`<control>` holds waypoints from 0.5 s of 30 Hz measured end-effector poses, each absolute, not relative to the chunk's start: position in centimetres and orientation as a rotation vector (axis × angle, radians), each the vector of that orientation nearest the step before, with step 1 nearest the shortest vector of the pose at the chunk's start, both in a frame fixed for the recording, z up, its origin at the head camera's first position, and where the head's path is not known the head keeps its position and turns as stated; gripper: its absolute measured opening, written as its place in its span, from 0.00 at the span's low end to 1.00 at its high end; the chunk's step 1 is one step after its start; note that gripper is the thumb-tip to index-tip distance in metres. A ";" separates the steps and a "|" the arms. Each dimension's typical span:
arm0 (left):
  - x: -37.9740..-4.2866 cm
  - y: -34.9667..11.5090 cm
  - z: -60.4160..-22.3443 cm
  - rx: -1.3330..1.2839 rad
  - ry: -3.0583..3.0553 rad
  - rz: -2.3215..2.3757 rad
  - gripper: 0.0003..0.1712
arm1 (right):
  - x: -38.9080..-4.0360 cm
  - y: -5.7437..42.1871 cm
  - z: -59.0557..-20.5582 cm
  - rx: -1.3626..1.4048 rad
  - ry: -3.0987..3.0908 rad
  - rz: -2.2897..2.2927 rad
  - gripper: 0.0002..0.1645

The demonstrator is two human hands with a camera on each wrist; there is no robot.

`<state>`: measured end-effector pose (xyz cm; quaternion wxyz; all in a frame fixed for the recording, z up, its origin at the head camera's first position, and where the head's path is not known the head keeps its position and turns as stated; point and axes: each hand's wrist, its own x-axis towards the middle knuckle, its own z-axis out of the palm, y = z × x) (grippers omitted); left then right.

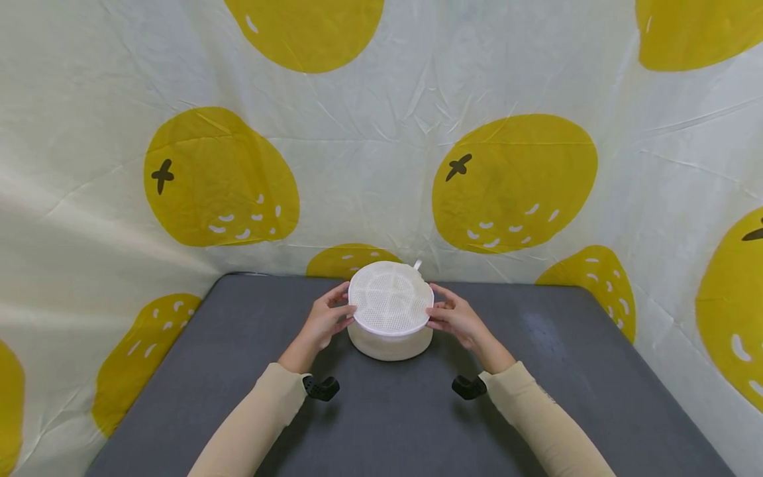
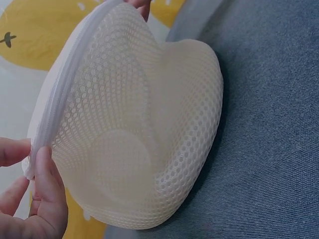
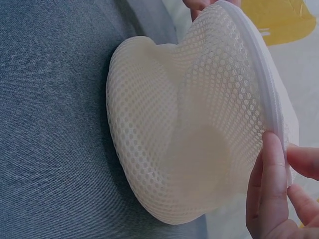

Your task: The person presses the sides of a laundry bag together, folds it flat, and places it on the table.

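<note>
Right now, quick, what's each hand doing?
Left hand: holding the round, cream-white mesh bag by its white rim.
Right hand: holding the same rim, opposite side.

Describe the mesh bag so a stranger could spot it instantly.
Find the dark table before the sheet printed with yellow fruit. Toward the table's far side, between the person's left grip and right grip, is the mesh bag. Its round, cream netting and white rim set it apart from the dark table.
</note>
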<state>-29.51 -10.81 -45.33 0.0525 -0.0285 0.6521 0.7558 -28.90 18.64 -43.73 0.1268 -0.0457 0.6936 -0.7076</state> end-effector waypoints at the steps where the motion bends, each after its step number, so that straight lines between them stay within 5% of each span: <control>1: -29.5 -10.8 -45.4 -0.084 1.979 2.299 0.37 | -28.9 18.6 -43.8 -0.130 2.017 -2.060 0.42; 15: -29.6 -11.0 -45.9 -0.105 1.970 2.293 0.39 | -29.2 18.4 -44.5 -0.111 2.003 -2.054 0.42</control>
